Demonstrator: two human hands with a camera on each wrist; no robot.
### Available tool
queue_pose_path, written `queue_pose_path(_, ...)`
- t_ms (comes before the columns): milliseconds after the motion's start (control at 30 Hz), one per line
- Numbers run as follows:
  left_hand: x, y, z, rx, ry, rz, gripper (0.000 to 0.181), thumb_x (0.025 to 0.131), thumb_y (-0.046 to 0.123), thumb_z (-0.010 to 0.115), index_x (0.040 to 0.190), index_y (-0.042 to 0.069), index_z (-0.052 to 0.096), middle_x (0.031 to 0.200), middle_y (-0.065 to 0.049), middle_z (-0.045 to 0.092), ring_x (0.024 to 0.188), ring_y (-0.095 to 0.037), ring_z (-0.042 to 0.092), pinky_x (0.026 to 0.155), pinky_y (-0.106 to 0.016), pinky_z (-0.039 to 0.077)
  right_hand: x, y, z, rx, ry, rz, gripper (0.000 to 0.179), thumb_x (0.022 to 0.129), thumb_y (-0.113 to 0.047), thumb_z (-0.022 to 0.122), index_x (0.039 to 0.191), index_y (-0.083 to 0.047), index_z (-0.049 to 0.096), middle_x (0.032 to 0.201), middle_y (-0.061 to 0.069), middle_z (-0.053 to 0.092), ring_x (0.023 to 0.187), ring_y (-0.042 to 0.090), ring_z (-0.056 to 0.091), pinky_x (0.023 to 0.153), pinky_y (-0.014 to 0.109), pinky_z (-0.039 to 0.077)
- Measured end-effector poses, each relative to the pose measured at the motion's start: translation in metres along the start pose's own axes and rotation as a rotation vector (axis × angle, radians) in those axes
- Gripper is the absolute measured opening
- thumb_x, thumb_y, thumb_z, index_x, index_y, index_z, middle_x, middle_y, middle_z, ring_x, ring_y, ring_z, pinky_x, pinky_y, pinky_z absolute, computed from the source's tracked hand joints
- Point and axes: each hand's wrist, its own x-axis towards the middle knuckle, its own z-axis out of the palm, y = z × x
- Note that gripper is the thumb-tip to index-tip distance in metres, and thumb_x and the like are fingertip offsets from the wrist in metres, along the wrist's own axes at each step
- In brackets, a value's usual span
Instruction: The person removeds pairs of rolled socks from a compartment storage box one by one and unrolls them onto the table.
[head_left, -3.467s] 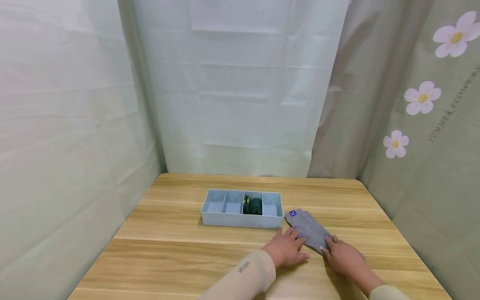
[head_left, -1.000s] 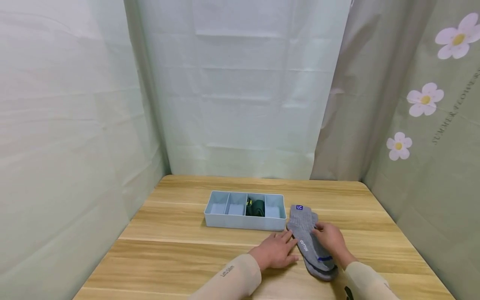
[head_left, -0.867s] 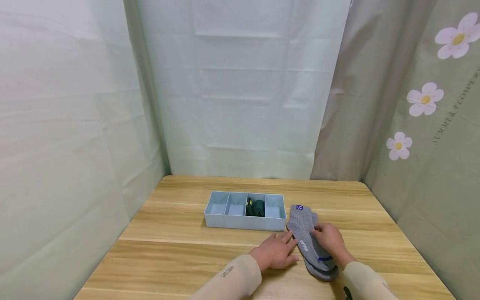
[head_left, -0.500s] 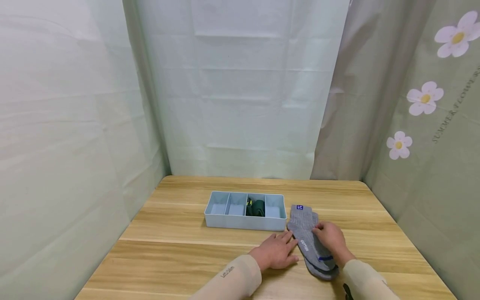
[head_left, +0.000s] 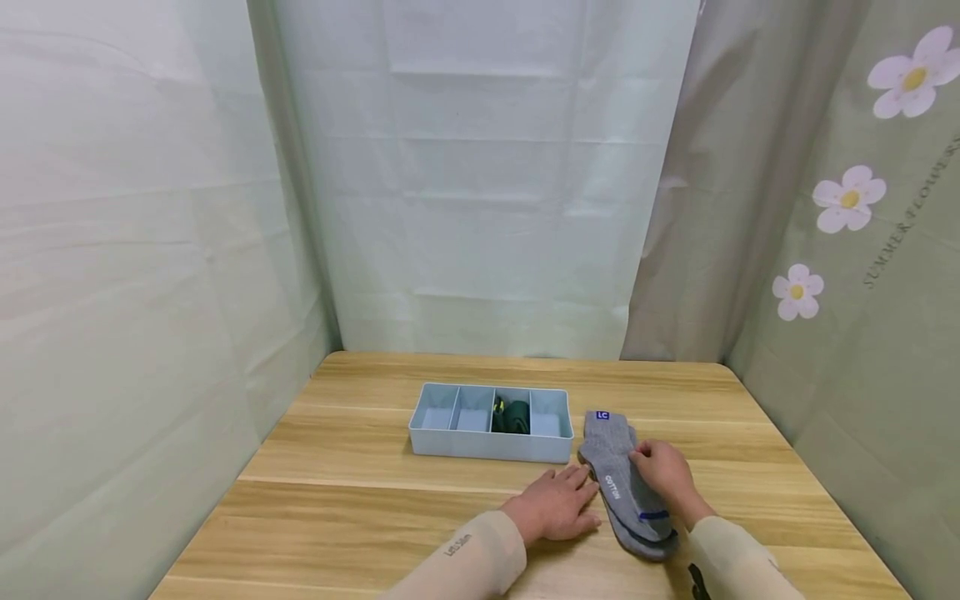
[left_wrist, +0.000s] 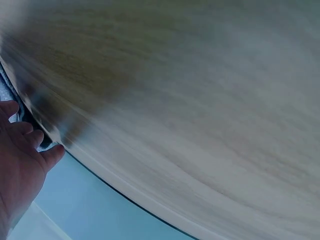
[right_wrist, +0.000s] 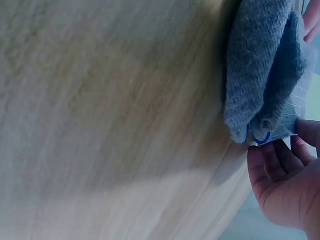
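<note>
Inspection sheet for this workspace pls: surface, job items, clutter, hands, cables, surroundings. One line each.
Surface: wood-grain table, light brown.
Job items: two grey socks, one over the other, marked LC and COTTON; to their left, a light blue organizer with four compartments, a dark green bundle in the third from left.
Clutter: nothing seen.
Left hand: left hand has fingers extended, tips at the socks' left edge; contact unclear.
Right hand: right hand pinches the socks' right side.
Cables: nothing seen.
Surroundings: pale sheets at back and sides; flowers and lettering printed on the right side.
</note>
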Motion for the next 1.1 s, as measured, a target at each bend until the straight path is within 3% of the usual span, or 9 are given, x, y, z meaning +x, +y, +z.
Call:
queue_pose_path(233, 0.002, 0.001, 0.002, 0.015, 0.006, 0.009, 0.062, 0.101, 0.057, 0.039, 0.153, 0.024, 0.04, 0.161, 0.001, 0.029, 0.146, -0.014, 0.027, 0.112, -0.038, 0.033, 0.0, 0.001, -0.003, 0.031, 0.027, 0.0, 0.017, 0.095, -0.013, 0.06, 0.093, 0.003, 0.067, 0.087, 0.011, 0.063, 0.079, 0.027, 0.056, 0.068, 0.04, 0.045)
queue_pose_path(467, 0.004, -0.001, 0.002, 0.065, 0.07, 0.034, 0.061, 0.101, 0.058, 0.04, 0.151, 0.023, 0.043, 0.159, -0.002, 0.033, 0.144, -0.017, 0.031, 0.112, -0.038, 0.034, 0.001, 0.001, -0.004, 0.029, 0.052, -0.019, 0.016, 0.093, -0.014, 0.061, 0.087, 0.0, 0.065, 0.082, 0.01, 0.063, 0.076, 0.026, 0.056, 0.066, 0.038, 0.043)
queue_pose_path(733, 0.007, 0.007, -0.003, 0.07, -0.023, 0.011, 0.065, 0.099, 0.066, 0.035, 0.153, 0.03, 0.04, 0.158, 0.004, 0.033, 0.146, -0.019, 0.027, 0.114, -0.043, 0.03, 0.001, 0.007, -0.003, 0.079, 0.023, 0.022, 0.018, 0.094, -0.013, 0.063, 0.091, 0.004, 0.068, 0.084, 0.01, 0.062, 0.078, 0.025, 0.055, 0.065, 0.035, 0.043)
queue_pose_path(1100, 0.007, 0.011, -0.007, 0.058, -0.048, -0.017, 0.066, 0.097, 0.068, 0.036, 0.152, 0.032, 0.04, 0.157, 0.006, 0.035, 0.146, -0.018, 0.028, 0.114, -0.044, 0.03, -0.002, 0.023, -0.016, 0.072, 0.027, 0.008, 0.024, 0.092, -0.013, 0.063, 0.095, 0.01, 0.069, 0.087, 0.015, 0.067, 0.079, 0.026, 0.058, 0.066, 0.034, 0.046)
